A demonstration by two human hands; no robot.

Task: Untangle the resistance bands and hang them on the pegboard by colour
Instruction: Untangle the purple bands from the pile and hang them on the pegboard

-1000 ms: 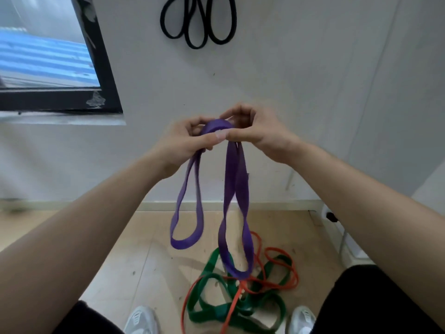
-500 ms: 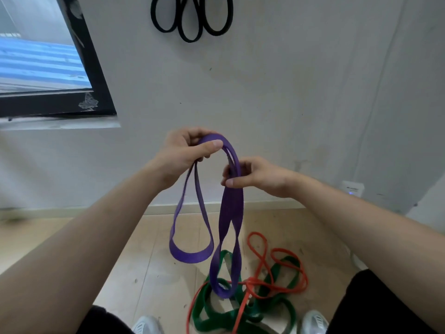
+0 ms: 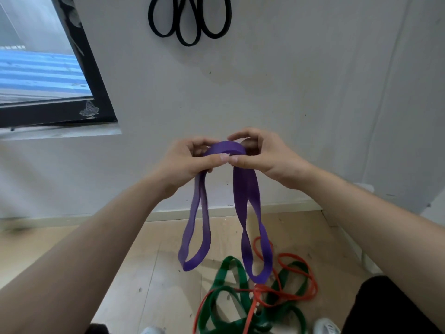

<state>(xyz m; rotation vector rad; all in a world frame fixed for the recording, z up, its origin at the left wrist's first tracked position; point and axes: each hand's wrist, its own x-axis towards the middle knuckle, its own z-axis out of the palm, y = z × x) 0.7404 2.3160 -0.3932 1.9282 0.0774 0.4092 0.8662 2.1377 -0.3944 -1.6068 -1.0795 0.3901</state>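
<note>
While both hands hold it up by its top, the purple band (image 3: pixel 245 196) hangs in mid-air in front of the white wall (image 3: pixel 301 92), above the wooden floor (image 3: pixel 149 273). It is a flat, wide strap of matt purple rubber, bent into a short arch between the hands. From the arch it falls in two long loops. The one under the left hand (image 3: pixel 183 162) hangs open and plain. The one under the right hand (image 3: pixel 269 160) reaches lower and is twisted once partway down, like a figure of eight. Each hand pinches the arch, thumb laid across the front and fingers curled round behind, and the two thumb tips all but meet.

The longer loop ends in front of a tangle on the floor; whether it touches that tangle cannot be told. In the tangle a broad green band (image 3: pixel 220 277) is wound together with a thin orange band (image 3: pixel 261 290). White shoes (image 3: pixel 326 327) show at the bottom edge beside it. High on the wall hang black bands (image 3: pixel 188 43), their tops cut off by the edge of the view. A dark window frame (image 3: pixel 96 92) stands to the left.
</note>
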